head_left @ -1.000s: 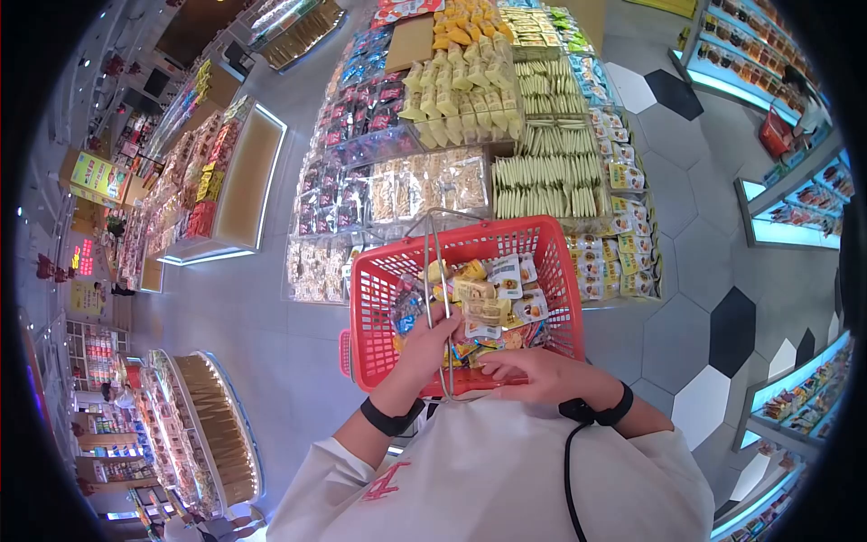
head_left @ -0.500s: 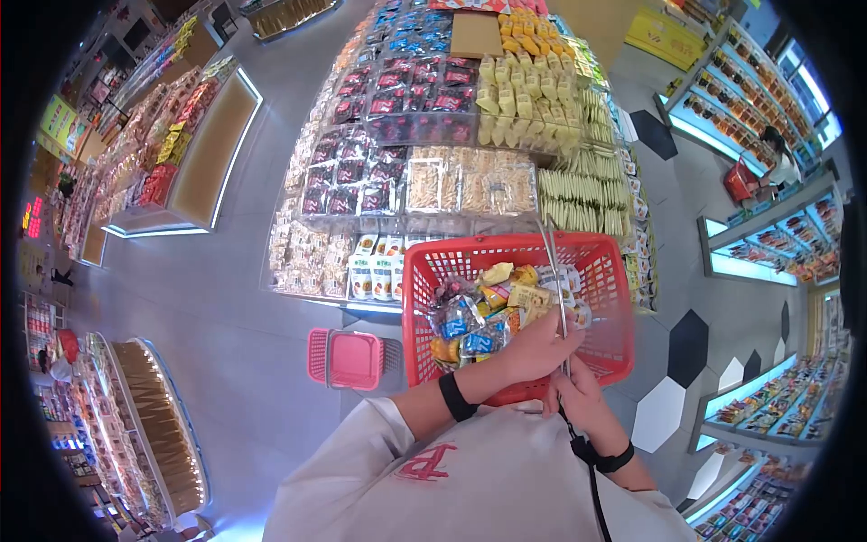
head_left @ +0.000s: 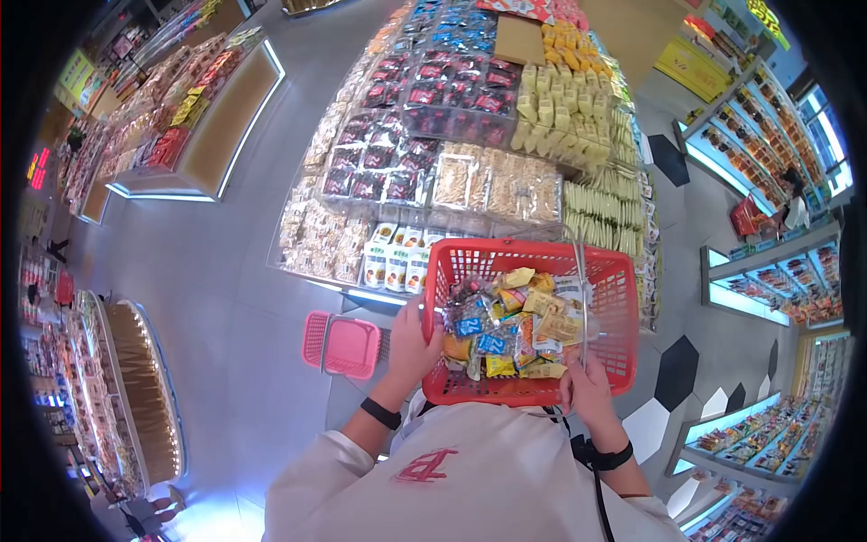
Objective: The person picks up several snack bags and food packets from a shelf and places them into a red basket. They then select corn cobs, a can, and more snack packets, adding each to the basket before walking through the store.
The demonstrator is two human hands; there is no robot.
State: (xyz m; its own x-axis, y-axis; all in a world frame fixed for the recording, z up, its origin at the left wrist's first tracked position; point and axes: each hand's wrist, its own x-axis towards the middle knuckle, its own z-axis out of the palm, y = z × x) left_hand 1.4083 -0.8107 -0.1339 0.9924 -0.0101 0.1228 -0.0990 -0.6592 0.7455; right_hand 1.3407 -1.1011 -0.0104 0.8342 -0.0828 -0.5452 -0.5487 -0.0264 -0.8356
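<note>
A red shopping basket [head_left: 533,246] is held in front of my body, with its metal handle [head_left: 583,303] raised toward the right side. Inside it lies a heap of small snack packets [head_left: 515,325], some blue-labelled, others yellow or clear. My left hand [head_left: 415,345] is closed on the basket's left rim; some of its fingers are hidden by the basket wall. Near the front right, my right hand [head_left: 589,390] is closed around the metal handle.
Directly ahead stands a tiered display [head_left: 452,181] stacked with bagged snacks. A pink basket [head_left: 352,348] rests on the floor at left. Lit shelves [head_left: 754,294] line the right, where a person stands farther off. A curved display [head_left: 144,388] is at lower left.
My left hand has left the handle area above the packets and moved to the basket's left rim. My right hand stays on the handle. The basket and display appear farther right in view.
</note>
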